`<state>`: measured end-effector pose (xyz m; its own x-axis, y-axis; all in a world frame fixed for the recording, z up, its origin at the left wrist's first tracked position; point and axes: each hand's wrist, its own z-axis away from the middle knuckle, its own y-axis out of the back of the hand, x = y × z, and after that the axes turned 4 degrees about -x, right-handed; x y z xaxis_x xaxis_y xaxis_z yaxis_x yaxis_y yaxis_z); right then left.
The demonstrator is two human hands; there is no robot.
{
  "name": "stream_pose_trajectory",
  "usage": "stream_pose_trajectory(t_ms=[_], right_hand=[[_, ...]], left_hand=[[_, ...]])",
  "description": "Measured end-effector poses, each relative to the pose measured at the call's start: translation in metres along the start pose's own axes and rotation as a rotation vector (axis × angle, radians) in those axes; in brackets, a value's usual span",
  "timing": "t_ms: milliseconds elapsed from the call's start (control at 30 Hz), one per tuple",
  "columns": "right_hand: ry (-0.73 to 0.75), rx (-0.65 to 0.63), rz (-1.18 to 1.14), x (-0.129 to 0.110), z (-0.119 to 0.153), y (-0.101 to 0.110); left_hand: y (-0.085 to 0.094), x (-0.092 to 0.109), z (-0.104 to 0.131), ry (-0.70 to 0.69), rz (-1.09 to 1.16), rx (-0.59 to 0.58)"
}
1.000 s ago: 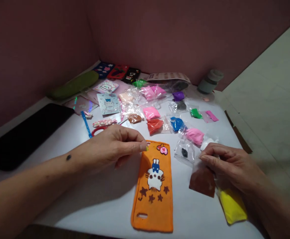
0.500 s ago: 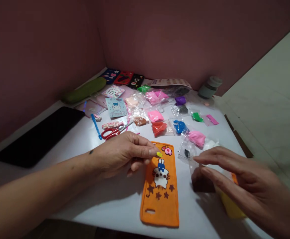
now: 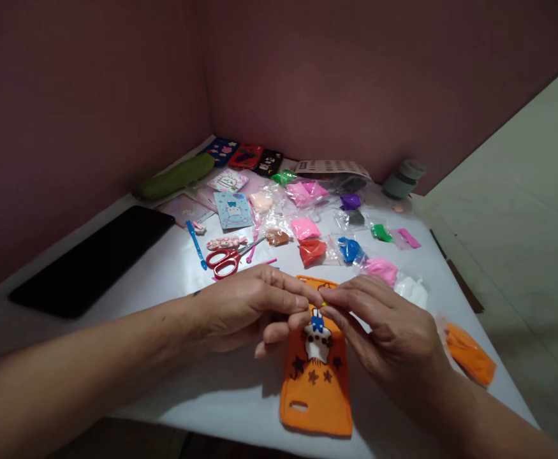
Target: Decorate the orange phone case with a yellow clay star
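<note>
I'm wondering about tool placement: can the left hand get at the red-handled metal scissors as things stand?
Probably yes: the red-handled metal scissors lie just beyond the bare left hand, with nothing over their handles, though it is occupied at a small yellow piece beside the bare right hand.

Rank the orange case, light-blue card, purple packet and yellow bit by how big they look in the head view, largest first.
1. Orange case, partly covered
2. Light-blue card
3. Purple packet
4. Yellow bit, partly hidden
</note>
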<state>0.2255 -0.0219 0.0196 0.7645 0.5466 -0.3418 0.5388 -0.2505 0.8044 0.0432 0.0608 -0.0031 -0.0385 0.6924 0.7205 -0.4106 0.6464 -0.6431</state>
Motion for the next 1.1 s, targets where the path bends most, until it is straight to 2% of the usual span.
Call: stream_pose_trajectory(t_ms=[67,133,200,300,367,433,533,633,1100], right_hand=[[0.002,0.013,-0.015,0.000,0.002,0.002],[-0.080,0.012,-0.086,0.000,0.003,0.008],[-0.274,0.012,-0.238,0.001,0.007,0.014],[-0.643,0.026,-0.525,0.008,0.015,0.021],[-0.800,0.040,-0.711,0.014,0.020,0.021],[-0.894,0.067,-0.881,0.020,0.021,0.018],[-0.943,0.103,-1.114,0.026,0.018,0.013],[-0.940,0.128,-1.238,0.030,0.016,0.011],[-0.974,0.154,-1.364,0.039,0.018,0.012]], left_hand=[[-0.001,-0.001,0.001,0.007,0.010,-0.019],[-0.002,-0.001,0.001,0.008,0.004,-0.033],[-0.002,0.002,0.001,-0.005,-0.011,-0.031],[0.000,0.010,0.001,-0.062,-0.038,0.025],[0.003,0.017,0.000,-0.121,-0.053,0.091],[0.006,0.023,0.000,-0.181,-0.066,0.160],[0.009,0.028,0.000,-0.238,-0.089,0.234],[0.011,0.027,0.000,-0.244,-0.102,0.260],[0.020,0.026,-0.006,-0.194,-0.119,0.305]])
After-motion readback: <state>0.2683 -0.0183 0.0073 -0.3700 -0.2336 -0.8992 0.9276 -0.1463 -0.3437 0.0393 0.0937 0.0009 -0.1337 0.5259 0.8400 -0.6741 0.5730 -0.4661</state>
